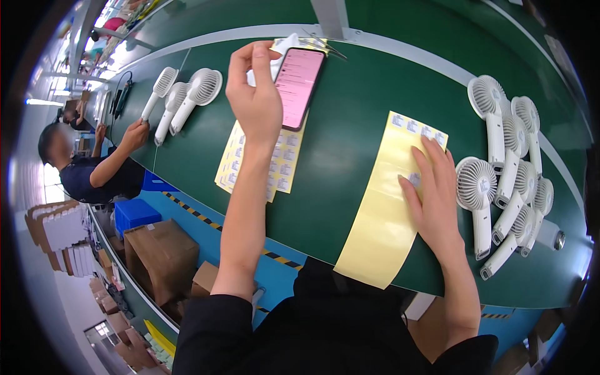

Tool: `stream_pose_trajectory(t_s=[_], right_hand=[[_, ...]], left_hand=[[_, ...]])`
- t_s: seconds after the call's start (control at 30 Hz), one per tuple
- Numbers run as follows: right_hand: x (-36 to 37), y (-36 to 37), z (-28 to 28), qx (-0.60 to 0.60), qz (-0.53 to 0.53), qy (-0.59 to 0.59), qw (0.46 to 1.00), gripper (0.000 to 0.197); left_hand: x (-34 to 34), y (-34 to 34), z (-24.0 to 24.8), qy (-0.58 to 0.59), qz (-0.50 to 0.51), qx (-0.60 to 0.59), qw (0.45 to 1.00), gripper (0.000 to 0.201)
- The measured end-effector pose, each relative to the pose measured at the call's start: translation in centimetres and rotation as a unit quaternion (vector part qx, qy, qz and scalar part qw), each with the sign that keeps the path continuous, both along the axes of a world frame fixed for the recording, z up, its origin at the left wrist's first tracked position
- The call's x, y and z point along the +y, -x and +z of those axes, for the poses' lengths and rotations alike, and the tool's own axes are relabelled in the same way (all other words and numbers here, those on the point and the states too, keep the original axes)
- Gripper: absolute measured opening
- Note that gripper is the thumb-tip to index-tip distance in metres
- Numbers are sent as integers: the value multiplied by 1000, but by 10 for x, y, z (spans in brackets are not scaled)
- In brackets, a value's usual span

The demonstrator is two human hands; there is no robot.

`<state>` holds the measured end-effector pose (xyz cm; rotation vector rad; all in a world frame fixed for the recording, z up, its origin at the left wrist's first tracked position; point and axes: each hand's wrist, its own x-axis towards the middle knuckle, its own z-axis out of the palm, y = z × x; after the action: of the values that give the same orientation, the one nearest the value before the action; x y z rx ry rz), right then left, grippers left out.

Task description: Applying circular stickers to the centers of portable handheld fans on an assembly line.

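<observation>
My left hand is raised beside the upper left of a phone with a lit pink screen. Its fingers are loosely bent with the thumb apart, and nothing shows in them. Under the phone lie yellow sheets of small printed labels. My right hand rests with fingers spread on a long yellow backing sheet. White labels remain along that sheet's far end, and one label sits by my fingers. Right of this hand, several white handheld fans lie in a cluster.
On the green table, more white fans lie to the left. Tweezers and crumpled white paper are behind the phone. A clear cylinder lies far right. A co-worker reaches toward the left fans. Cardboard boxes stand lower left.
</observation>
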<state>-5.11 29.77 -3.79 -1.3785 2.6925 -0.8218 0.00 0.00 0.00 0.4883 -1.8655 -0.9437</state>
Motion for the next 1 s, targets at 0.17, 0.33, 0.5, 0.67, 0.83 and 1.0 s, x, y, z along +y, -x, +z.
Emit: stream_pose_trajectory(t_s=[0.17, 0.33, 0.5, 0.67, 0.83, 1.0], right_hand=[[-5, 12, 1, 10, 31, -12, 999, 56], [3, 11, -1, 27, 27, -48, 998, 72], [0, 4, 4, 18, 20, -54, 998, 66], [-4, 3, 3, 23, 34, -50, 998, 65], [4, 1, 3, 3, 20, -55, 998, 63], [13, 6, -2, 20, 55, 7, 998, 62]], left_hand=[[8, 4, 7, -21, -10, 25, 999, 25], [14, 7, -5, -29, -48, 16, 998, 15], [-23, -22, 18, 84, -23, -131, 988, 35], [-138, -97, 3, 105, 152, -137, 973, 47], [-182, -165, -6, 241, 148, -372, 884, 49], [-172, -149, -39, 284, 131, -428, 848, 51]])
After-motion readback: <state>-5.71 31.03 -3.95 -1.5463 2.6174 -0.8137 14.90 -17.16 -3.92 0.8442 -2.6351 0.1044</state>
